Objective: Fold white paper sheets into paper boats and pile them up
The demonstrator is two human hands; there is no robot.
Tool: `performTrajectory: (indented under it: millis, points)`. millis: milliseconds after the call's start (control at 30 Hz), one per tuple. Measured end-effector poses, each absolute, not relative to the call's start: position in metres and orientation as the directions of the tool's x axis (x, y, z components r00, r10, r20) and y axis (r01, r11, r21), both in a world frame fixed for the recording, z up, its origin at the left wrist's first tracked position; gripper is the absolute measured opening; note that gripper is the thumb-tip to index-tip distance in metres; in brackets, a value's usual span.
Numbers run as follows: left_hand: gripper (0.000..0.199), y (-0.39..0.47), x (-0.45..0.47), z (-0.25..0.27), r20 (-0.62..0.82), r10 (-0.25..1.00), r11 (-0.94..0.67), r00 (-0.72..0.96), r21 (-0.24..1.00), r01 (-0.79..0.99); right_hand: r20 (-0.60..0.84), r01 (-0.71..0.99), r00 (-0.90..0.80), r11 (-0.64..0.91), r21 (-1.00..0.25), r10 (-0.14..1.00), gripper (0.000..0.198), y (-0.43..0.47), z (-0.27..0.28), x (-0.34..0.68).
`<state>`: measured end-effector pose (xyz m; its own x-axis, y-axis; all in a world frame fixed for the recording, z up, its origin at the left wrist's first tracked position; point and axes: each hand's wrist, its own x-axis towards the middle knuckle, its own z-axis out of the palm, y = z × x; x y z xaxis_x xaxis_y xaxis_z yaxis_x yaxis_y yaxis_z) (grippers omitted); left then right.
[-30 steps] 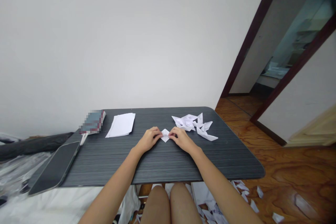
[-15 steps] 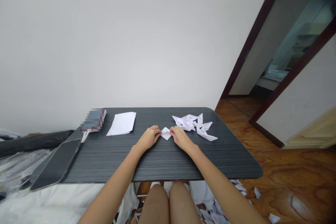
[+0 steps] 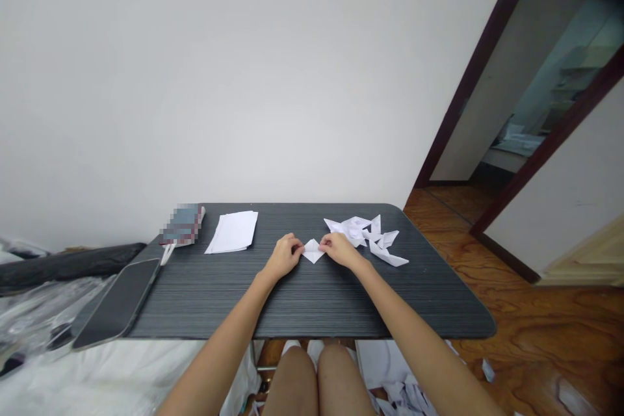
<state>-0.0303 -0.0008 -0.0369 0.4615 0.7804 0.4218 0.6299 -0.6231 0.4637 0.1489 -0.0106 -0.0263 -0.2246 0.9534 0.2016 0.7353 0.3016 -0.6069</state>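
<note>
We sat at a dark grey, fine-striped tabletop with rounded corners (image 3: 312, 305), both bare hands near its middle. Between them a small, diamond-shaped piece of folded white paper (image 3: 313, 251) lay low over the surface, one point aimed at us and another at the plain white wall (image 3: 292, 78). Our left hand (image 3: 285, 256) had its thumb and fingertips closed on the paper's left corner, and our right hand (image 3: 340, 250) pinched the right corner in the same way. The exact place of each fingertip was too small for us to tell.

Just beyond our right hand we had a loose cluster of white folded-paper shapes with pointed tips (image 3: 389, 255), some overlapping. Off to the left, well apart from our left hand, lay a short stack of flat white paper sheets (image 3: 233, 233), not quite squared up. Farther left we saw a pixelated blue-grey object with reddish edges (image 3: 182, 224), and nearer us a flat black slab with a pale rim (image 3: 119, 302), tilted along the table's left side. Below the tabletop, white paper pieces (image 3: 404, 396) were heaped by our knees.
</note>
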Motion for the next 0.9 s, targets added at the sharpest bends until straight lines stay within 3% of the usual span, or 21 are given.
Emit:
performTrajectory:
  millis: [67,233,467,633,767,900]
  points:
    - [0.015,0.001,-0.028,-0.039,0.407,0.812,-0.578,0.419,0.452,0.68,0.061,0.8,-0.214,0.211,-0.562,0.975,0.008,-0.001,-0.02,0.147]
    - [0.017,0.002,-0.024,-0.043,0.368,0.85,-0.509,0.377,0.387,0.769,-0.107,0.878,-0.168,0.1,-0.467,0.98,0.012,0.017,-0.003,0.135]
    - [0.019,-0.004,-0.017,-0.036,0.232,0.931,-0.338,0.281,0.265,0.903,-0.406,0.969,-0.108,0.005,-0.248,0.908,0.008,0.029,0.015,0.117]
    - [0.017,-0.01,-0.012,-0.03,0.183,0.961,-0.25,0.208,0.255,0.934,-0.433,0.983,-0.093,0.014,-0.181,0.896,0.013,0.027,0.02,0.117]
    - [0.017,-0.014,-0.014,-0.027,0.147,0.975,-0.204,0.164,0.321,0.925,-0.361,0.982,-0.101,0.035,-0.185,0.927,0.027,0.016,0.014,0.128]
    - [0.016,-0.017,-0.018,-0.027,0.157,0.964,-0.258,0.216,0.335,0.906,-0.266,0.973,-0.141,0.084,-0.214,0.954,0.024,-0.002,0.003,0.135]
